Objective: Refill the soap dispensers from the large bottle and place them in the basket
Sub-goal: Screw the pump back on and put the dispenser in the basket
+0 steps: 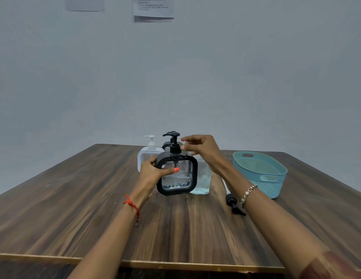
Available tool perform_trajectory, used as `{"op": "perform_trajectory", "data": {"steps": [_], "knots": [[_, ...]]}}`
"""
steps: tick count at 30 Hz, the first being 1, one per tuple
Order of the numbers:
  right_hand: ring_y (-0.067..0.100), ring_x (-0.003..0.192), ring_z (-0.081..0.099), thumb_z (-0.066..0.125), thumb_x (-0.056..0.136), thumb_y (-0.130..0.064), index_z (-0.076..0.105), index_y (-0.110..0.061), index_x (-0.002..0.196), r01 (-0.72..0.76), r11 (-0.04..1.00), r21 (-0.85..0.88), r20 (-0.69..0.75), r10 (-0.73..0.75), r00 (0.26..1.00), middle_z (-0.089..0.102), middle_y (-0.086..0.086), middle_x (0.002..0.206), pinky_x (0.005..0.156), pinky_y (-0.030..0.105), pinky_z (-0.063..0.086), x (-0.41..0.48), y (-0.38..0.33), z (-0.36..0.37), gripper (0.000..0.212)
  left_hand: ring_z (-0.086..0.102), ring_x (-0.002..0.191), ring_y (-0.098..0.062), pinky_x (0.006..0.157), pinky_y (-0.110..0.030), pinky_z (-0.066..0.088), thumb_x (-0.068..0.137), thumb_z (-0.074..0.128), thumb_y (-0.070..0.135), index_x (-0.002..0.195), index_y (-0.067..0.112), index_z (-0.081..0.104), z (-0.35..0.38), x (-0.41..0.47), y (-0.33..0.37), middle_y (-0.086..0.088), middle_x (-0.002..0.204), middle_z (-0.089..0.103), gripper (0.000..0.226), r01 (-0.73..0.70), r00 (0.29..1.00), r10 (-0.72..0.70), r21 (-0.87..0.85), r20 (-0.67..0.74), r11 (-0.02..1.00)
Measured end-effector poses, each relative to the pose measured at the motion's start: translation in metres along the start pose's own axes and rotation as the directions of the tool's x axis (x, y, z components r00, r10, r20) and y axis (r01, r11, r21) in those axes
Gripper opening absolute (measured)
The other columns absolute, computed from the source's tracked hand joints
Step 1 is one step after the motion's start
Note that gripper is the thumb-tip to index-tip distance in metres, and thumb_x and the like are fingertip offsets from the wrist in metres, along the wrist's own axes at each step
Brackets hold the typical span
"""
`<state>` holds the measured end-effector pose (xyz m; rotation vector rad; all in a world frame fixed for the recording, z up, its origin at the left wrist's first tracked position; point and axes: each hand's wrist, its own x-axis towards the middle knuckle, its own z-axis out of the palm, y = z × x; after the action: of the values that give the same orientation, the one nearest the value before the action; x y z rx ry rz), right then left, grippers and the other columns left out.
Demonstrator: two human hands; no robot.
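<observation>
My left hand (153,172) grips a black square soap dispenser (178,179) with a clear patterned window, held just above the table, thumb across its front. Its black pump (174,143) sits on top. My right hand (201,148) hovers beside the pump collar with fingers loosely curled, holding nothing. Behind stand a white dispenser (148,153) and a second black one (168,144), mostly hidden. The large clear bottle (201,178) stands right behind the held dispenser, without a pump. The teal basket (260,174) stands to the right.
A loose black pump with its tube (233,202) lies on the wooden table (75,208) between the clear bottle and the basket, partly under my right forearm. Papers hang on the wall behind.
</observation>
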<state>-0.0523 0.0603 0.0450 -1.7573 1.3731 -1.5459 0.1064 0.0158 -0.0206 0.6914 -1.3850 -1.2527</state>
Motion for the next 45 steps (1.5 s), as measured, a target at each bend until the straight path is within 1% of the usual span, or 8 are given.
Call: {"op": "perform_trajectory", "data": {"steps": [5,10,15,21,26,34,40,45], "knots": [[0.007,0.072,0.059,0.071,0.079,-0.010,0.066,-0.004,0.108,-0.072,0.993,-0.096,0.147,0.086,0.985,0.064,0.002,0.082,0.062,0.010,0.043,0.005,-0.003,0.002,0.030,0.069,0.077,-0.016,0.065,-0.021,0.057,0.057,0.082,-0.005,0.091,0.011,0.064,0.001,0.001,0.000,-0.003,0.086,0.071,0.042,-0.006,1.000,0.005,0.022,0.008,1.000],[0.010,0.066,0.053,0.084,0.065,-0.030,0.056,-0.011,0.081,-0.062,0.956,-0.288,-0.023,0.058,0.998,0.058,-0.002,0.073,0.058,0.019,0.042,0.003,-0.003,0.014,0.037,0.069,0.075,-0.017,0.061,-0.021,0.056,0.058,0.081,-0.007,0.101,0.000,0.062,0.003,0.000,-0.002,-0.010,0.089,0.071,0.047,0.004,1.000,-0.004,0.002,0.018,1.000],[0.004,0.076,0.064,0.068,0.081,-0.007,0.065,-0.003,0.108,-0.084,0.995,-0.050,0.193,0.093,0.977,0.068,0.004,0.091,0.067,0.011,0.048,0.003,-0.010,0.003,0.027,0.069,0.071,-0.011,0.061,-0.019,0.056,0.058,0.080,-0.007,0.091,0.010,0.064,0.002,0.000,0.001,-0.005,0.086,0.071,0.040,-0.004,0.999,0.004,-0.001,0.032,1.000],[0.005,0.053,0.051,0.085,0.064,-0.027,0.060,-0.014,0.067,0.003,0.967,-0.257,0.010,0.000,1.000,0.057,0.000,0.060,0.056,0.013,0.043,0.004,-0.008,0.011,0.028,0.069,0.065,-0.007,0.058,-0.018,0.054,0.059,0.080,-0.008,0.092,0.007,0.063,0.004,0.000,0.002,-0.006,0.084,0.070,0.041,-0.001,1.000,0.000,0.012,0.027,1.000],[0.014,0.081,0.066,0.070,0.080,-0.010,0.067,-0.003,0.104,-0.091,0.994,-0.067,0.214,0.104,0.971,0.069,0.009,0.093,0.078,0.022,0.053,0.003,-0.012,0.005,0.025,0.070,0.071,-0.011,0.062,-0.021,0.056,0.058,0.081,-0.006,0.095,0.005,0.064,0.003,0.001,0.004,-0.007,0.087,0.071,0.042,0.012,0.999,-0.013,0.015,0.035,1.000],[0.006,0.049,0.054,0.087,0.060,-0.021,0.063,-0.006,0.060,-0.058,0.966,-0.253,-0.136,0.024,0.990,0.060,0.001,0.058,0.048,0.013,0.041,-0.007,-0.014,0.020,0.028,0.068,0.081,-0.020,0.067,-0.025,0.057,0.056,0.084,-0.002,0.103,-0.001,0.061,0.010,0.000,0.002,-0.010,0.092,0.070,0.053,0.010,1.000,-0.008,0.080,-0.018,0.997],[0.009,0.038,0.030,0.083,0.061,-0.026,0.032,-0.019,0.033,-0.084,0.937,-0.340,-0.340,-0.039,0.940,0.033,-0.007,0.025,0.062,0.032,0.029,-0.009,-0.006,0.034,0.059,0.069,0.085,-0.024,0.077,-0.035,0.057,0.053,0.087,0.003,0.101,0.000,0.064,0.018,0.001,-0.001,-0.013,0.094,0.071,0.054,0.001,0.997,0.011,0.159,-0.073,0.987],[0.018,0.052,0.040,0.075,0.065,-0.026,0.031,-0.018,0.035,-0.125,0.889,-0.440,-0.408,-0.073,0.910,0.033,-0.008,0.033,0.068,0.032,0.028,-0.013,-0.007,0.039,0.053,0.067,0.081,-0.021,0.073,-0.028,0.055,0.052,0.088,0.005,0.096,0.004,0.064,0.024,-0.003,-0.002,-0.009,0.090,0.070,0.051,-0.029,0.993,0.054,0.216,-0.109,0.976]]}}
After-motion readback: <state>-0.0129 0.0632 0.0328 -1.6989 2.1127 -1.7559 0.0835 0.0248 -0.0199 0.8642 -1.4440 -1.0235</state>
